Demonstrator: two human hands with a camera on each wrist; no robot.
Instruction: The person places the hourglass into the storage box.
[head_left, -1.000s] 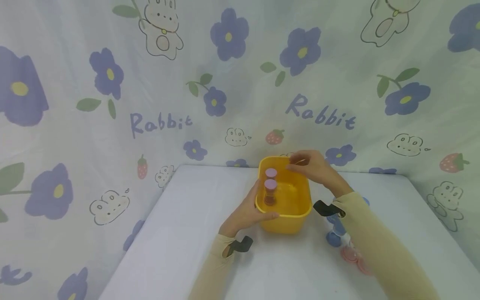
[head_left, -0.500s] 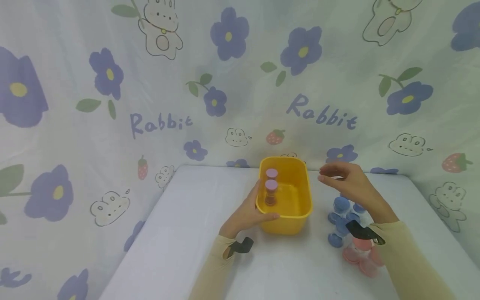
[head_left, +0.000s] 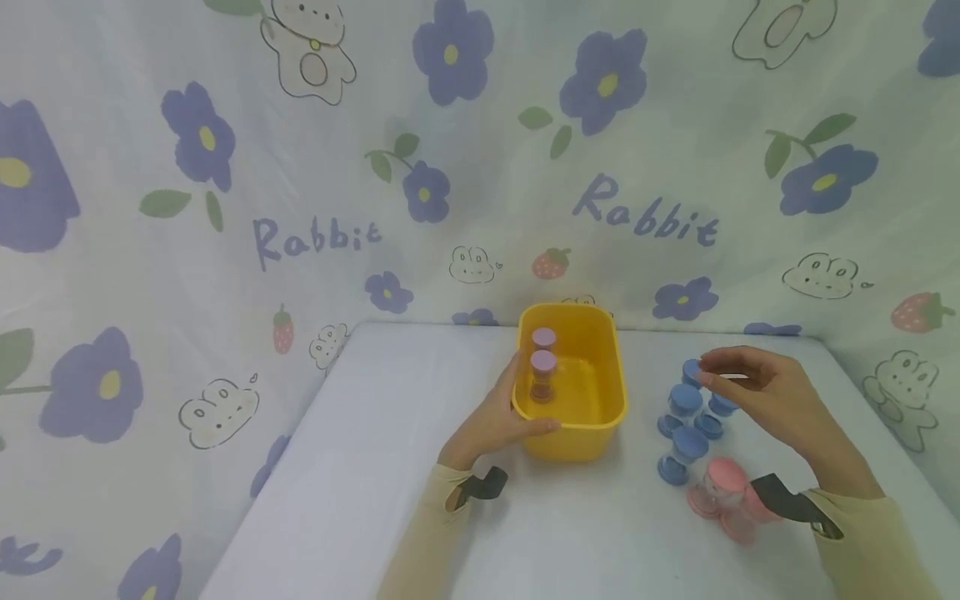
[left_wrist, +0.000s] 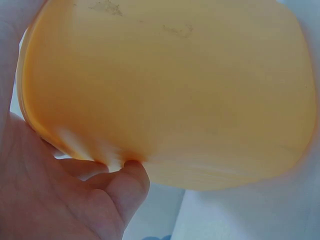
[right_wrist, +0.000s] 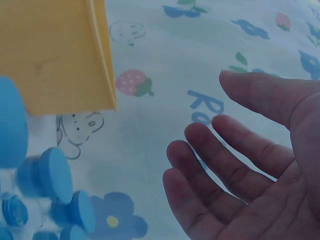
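My left hand (head_left: 491,425) grips the yellow plastic tub (head_left: 576,443) at its near left corner, thumb over the front rim. In the left wrist view, its fingers bend against the tub's wall (left_wrist: 175,95). Inside the tub, along the left side, stand two small hourglasses with purple caps (head_left: 543,362). My right hand (head_left: 776,400) is over the right part of the table, its fingers loosely bent and holding nothing. Closest to its fingertips is a group of several blue-capped hourglasses (head_left: 686,400); whether it touches one cannot be told.
Several pink-capped hourglasses (head_left: 726,477) stand nearer me, partly hidden by the right wrist's black strap (head_left: 787,500). The white table (head_left: 360,433) ends at a cloth backdrop (head_left: 480,167) printed with flowers and rabbits.
My right hand has moved from over the tub's far right rim to the right, toward the blue hourglasses. The left hand keeps its hold, and the head view has tilted slightly downward.
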